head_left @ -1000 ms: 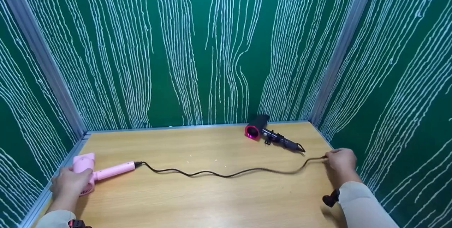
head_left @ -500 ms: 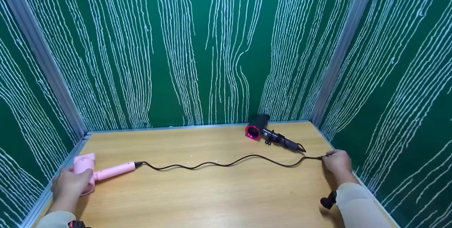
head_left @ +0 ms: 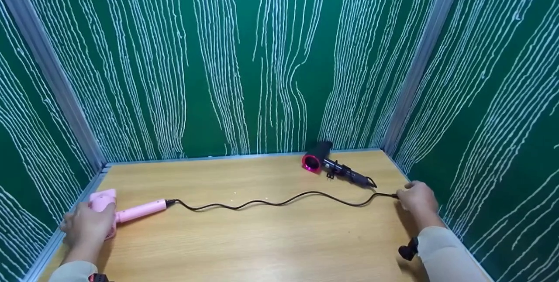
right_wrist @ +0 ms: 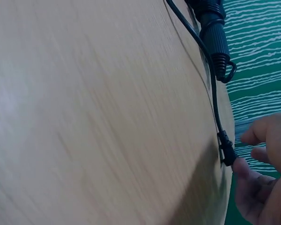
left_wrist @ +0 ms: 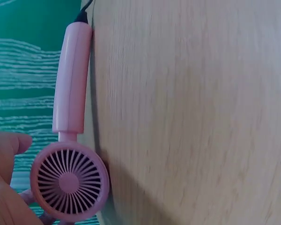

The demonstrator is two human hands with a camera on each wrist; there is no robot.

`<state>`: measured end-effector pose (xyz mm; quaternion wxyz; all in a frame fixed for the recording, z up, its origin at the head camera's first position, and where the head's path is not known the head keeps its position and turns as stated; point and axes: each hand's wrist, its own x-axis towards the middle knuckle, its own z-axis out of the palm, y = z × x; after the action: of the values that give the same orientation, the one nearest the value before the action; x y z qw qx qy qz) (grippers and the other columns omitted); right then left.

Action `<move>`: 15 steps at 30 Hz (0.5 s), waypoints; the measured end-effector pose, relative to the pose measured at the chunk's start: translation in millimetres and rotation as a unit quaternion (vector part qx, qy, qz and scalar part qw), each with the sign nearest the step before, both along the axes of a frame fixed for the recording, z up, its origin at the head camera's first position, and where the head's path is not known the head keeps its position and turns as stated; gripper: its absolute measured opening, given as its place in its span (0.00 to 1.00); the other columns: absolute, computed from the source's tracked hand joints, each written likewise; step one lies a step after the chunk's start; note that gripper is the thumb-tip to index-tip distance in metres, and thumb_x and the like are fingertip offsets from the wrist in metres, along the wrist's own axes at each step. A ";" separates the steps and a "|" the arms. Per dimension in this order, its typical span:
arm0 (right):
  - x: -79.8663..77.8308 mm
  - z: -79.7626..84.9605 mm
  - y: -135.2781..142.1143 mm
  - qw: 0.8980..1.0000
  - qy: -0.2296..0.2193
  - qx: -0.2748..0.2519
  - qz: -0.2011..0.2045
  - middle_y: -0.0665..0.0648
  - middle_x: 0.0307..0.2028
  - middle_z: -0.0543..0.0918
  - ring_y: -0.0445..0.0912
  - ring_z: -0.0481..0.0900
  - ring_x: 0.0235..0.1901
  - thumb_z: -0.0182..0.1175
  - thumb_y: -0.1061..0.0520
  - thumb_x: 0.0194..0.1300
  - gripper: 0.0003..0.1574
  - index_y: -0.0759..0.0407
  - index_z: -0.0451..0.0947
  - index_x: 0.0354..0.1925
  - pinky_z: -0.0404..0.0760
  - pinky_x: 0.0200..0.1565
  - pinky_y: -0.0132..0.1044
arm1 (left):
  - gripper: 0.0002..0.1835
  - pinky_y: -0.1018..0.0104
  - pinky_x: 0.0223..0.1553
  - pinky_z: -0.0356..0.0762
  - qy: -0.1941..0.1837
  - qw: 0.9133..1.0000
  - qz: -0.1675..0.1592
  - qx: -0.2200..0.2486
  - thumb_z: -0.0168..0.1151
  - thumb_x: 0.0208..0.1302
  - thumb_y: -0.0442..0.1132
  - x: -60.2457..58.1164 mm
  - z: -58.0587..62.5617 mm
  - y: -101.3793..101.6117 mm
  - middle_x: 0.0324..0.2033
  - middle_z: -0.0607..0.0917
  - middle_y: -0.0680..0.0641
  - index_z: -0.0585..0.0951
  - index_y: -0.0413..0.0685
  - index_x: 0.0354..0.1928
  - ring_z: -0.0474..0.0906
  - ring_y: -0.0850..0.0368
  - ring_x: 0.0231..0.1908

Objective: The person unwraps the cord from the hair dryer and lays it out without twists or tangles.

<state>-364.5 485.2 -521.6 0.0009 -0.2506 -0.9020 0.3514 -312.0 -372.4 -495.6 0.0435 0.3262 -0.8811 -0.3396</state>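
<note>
A pink hair dryer (head_left: 142, 212) lies on the table at the left, its handle pointing right. My left hand (head_left: 87, 225) is over the dryer's head; in the left wrist view the thumb stands apart from the round vent (left_wrist: 69, 183), while other fingers partly disappear behind it. From the handle a black cord (head_left: 270, 204) runs in loose waves across the wood to a plug (right_wrist: 228, 149) near the right edge. There my right hand (head_left: 419, 199) has its fingers spread, one fingertip touching the plug's end or just beside it, and another digit lifted clear.
A black hair dryer (head_left: 348, 174) with a magenta ring lies at the back right, its own cord bundled along the handle. Green walls (head_left: 270, 98) with white wavy lines stand behind and at both sides of the wooden table (head_left: 244, 247).
The middle of the cord has swung toward the back and settled. My right hand has come slightly left with the plug, and its fingers have spread. The left hand's grip has loosened slightly.
</note>
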 end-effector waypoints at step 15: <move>-9.0 19.4 -39.8 0.982 0.111 0.128 0.077 0.75 0.64 0.72 0.70 0.71 0.63 0.58 0.51 0.75 0.28 0.66 0.76 0.65 0.73 0.65 0.69 | 0.34 0.23 0.65 0.57 0.198 0.950 -0.170 -0.171 0.63 0.72 0.60 -12.2 20.2 91.6 0.74 0.70 0.33 0.76 0.48 0.71 0.59 0.27 0.73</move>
<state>-373.5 445.4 -502.2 0.1063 -0.1371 -0.9506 0.2573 -324.2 -280.8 -475.4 0.2139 0.0859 -0.9421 -0.2437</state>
